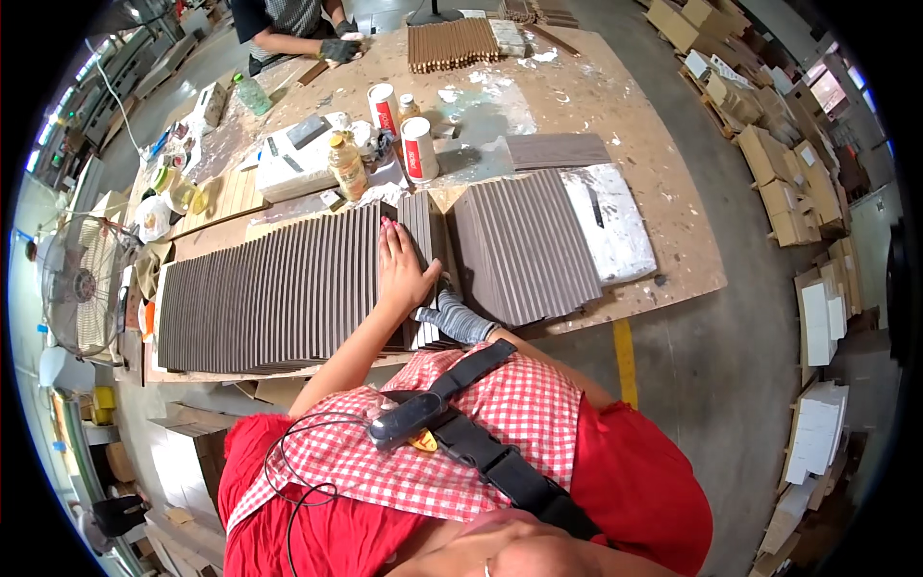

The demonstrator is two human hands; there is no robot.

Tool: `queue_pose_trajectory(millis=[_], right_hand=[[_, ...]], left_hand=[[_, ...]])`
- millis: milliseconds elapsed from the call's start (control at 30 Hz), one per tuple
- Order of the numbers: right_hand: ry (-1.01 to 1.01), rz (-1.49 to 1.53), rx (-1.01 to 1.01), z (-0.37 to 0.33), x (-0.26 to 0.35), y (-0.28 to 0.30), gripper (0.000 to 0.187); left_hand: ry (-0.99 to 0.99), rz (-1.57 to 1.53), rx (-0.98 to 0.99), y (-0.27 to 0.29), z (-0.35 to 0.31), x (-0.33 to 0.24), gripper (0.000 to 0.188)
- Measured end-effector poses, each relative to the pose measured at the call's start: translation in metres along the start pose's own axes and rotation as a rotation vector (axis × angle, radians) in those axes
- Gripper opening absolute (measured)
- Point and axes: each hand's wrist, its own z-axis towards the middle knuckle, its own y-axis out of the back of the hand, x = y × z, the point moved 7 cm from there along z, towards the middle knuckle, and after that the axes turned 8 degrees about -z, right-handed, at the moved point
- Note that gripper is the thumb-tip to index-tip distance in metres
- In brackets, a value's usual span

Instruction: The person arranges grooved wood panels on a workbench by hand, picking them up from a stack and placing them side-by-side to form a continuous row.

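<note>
My bare left hand lies with its fingers stretched out along the right end of a long row of thin grey-brown boards, which stand on edge packed side by side. Right beside it is my right hand, in a grey knitted glove, at the near end of a small group of the same boards. My left hand and the boards partly hide the right fingers, so their grip does not show. Across a narrow gap to the right leans another stack of boards.
A white foam-like block supports the right stack. Behind stand white canisters, a bottle of yellowish liquid and a white block. Across the worktable, a co-worker's gloved hands are near brown strips. A fan stands left.
</note>
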Motion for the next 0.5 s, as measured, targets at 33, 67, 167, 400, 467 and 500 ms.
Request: queue_pose_trajectory(millis=[33, 67, 167, 400, 467, 500], right_hand=[[0.003, 0.002, 0.007, -0.001, 0.005, 0.0, 0.105], [-0.079, -0.111, 0.018, -0.003, 0.005, 0.0, 0.107], [-0.185, -0.261, 0.099, -0.008, 0.008, 0.002, 0.114], [-0.248, 0.014, 0.023, -0.019, 0.001, 0.027, 0.094], [-0.212, 0.153, -0.038, -0.019, -0.02, 0.031, 0.089], [-0.203, 0.161, -0.05, -0.019, -0.029, 0.031, 0.087]], left_hand=[[0.006, 0.005, -0.001, 0.003, -0.002, 0.001, 0.097], [-0.017, 0.063, -0.001, 0.007, -0.003, 0.001, 0.095], [-0.03, 0.219, -0.023, 0.015, -0.008, 0.006, 0.086], [0.13, 0.059, -0.158, 0.052, -0.021, 0.057, 0.063], [0.154, -0.07, -0.193, 0.065, -0.025, 0.072, 0.058], [0.157, -0.116, -0.2, 0.071, -0.029, 0.081, 0.055]])
